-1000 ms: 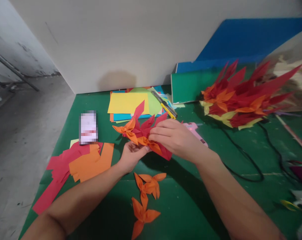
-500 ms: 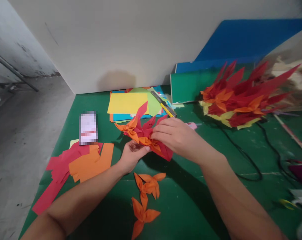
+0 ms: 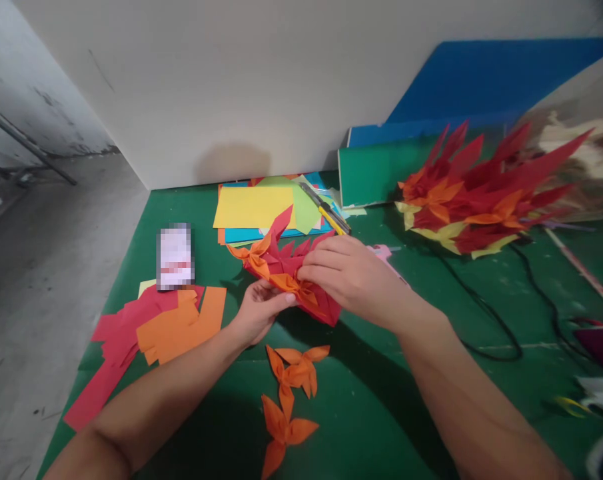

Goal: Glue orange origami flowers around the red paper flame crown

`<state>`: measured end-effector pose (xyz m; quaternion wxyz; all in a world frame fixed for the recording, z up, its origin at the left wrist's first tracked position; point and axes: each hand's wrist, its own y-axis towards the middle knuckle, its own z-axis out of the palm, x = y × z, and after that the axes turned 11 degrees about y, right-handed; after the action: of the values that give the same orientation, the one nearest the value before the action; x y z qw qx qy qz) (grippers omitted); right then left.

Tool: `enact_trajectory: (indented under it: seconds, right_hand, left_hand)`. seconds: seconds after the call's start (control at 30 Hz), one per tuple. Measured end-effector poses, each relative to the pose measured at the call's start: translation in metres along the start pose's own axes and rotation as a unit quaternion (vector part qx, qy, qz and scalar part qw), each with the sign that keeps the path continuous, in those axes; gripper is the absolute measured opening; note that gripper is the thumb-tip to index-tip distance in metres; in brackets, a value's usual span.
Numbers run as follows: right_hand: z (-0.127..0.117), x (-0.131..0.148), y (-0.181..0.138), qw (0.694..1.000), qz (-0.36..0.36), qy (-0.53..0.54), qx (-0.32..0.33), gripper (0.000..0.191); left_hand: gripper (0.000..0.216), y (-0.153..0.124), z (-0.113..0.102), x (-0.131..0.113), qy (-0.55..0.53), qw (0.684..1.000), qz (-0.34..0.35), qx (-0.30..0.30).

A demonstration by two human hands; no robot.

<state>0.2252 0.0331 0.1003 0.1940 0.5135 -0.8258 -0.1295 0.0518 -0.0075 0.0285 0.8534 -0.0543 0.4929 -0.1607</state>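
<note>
Cluster of red/orange folded-paper petals point(image 3: 282, 264), held over green smooth tabletop point(image 3: 351, 427): L hand point(image 3: 261, 308) clasps lower edge; R hand point(image 3: 351, 277) touches front, pinch unclear. Prob. light, crushable; best held by base.

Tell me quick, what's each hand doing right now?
Left hand: closed, holding the red-and-orange paper piece by its lower edge.
Right hand: at the orange flower on that piece; whether its grip is closed cannot be told.
</note>
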Motion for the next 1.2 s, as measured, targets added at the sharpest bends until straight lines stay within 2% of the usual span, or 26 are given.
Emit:
enact_trajectory:
  seconds: [0.17,0.47,0.77,1.07,1.2]
  right_hand:
    - [-0.005,0.000,-0.003,0.999,0.001,-0.020,-0.034,0.026]
    - [-0.003,0.001,0.000,0.999,0.000,-0.038,-0.032,0.029]
    - [-0.003,0.003,-0.002,0.999,0.014,-0.045,0.015,0.026]
    - [0.004,0.008,0.004,0.998,0.020,-0.052,0.025,0.029]
    - [0.002,0.011,0.004,0.998,0.025,-0.058,0.027,0.030]
  left_hand:
    - [0.035,0.001,-0.005,0.003,0.006,1.000,-0.015,0.014]
    - [0.033,0.000,-0.004,0.001,-0.008,1.000,-0.020,-0.008]
    - [0.035,0.002,-0.001,0.006,0.017,1.000,-0.001,-0.005]
    - [0.040,0.003,-0.003,0.008,0.016,0.998,-0.003,-0.062]
    - [0.044,0.004,-0.003,0.009,0.027,0.997,-0.008,-0.069]
